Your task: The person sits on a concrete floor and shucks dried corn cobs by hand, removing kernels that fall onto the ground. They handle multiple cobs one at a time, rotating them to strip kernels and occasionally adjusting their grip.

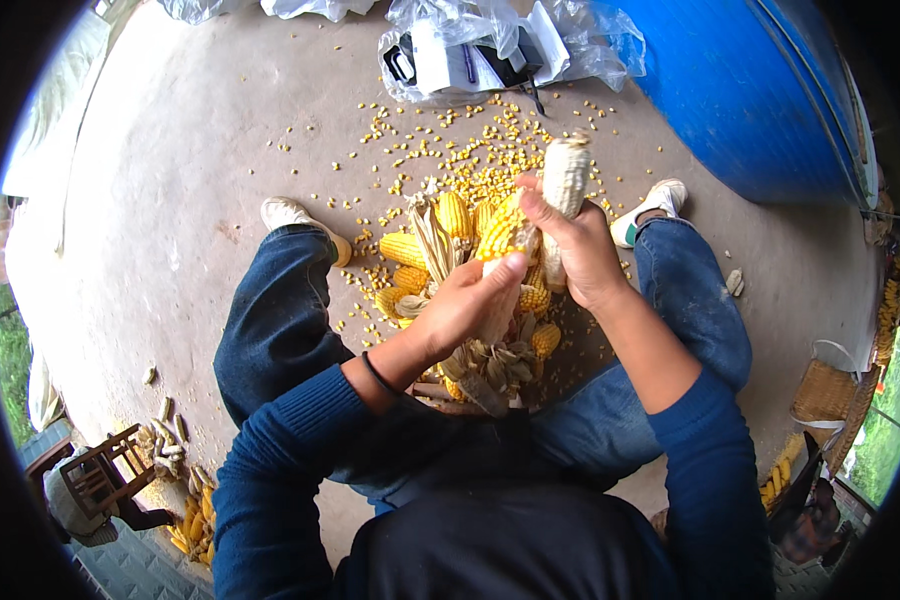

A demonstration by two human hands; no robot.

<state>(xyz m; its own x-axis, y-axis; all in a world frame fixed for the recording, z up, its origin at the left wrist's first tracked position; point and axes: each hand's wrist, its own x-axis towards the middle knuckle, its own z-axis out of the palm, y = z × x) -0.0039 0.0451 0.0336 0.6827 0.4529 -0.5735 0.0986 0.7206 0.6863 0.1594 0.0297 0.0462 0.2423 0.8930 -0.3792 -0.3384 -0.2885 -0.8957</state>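
Well, at the far left a brown wooden stool [110, 475] with straight slats stands near stripped, rough-skinned cobs [167, 440] and a small heap of smooth yellow ears [198, 525]. Faded denim with soft creases covers the left leg [278, 310], which ends in a pale shoe [288, 213] on the dull grey floor [200, 130]. Between the legs lies a pile of plump, knobbly yellow ears [402, 248], mixed with papery, curling husk [432, 235]. Above it, the left hand [467, 305] is clamped round a partly shelled ear [508, 228], yellow and beaded at its upper part, pale lower down. Glossy loose kernels [470, 160] scatter beyond, toward crinkled clear plastic [610, 45]. The right hand [585, 250] is wrapped round a bare whitish cob [567, 178], pitted and roughly cylindrical, held almost upright just beside the ear; whether the two touch is hard to tell. Farther right come another pale shoe [665, 200], a big, curved, shiny blue container [740, 100] and a tan woven basket [823, 390].
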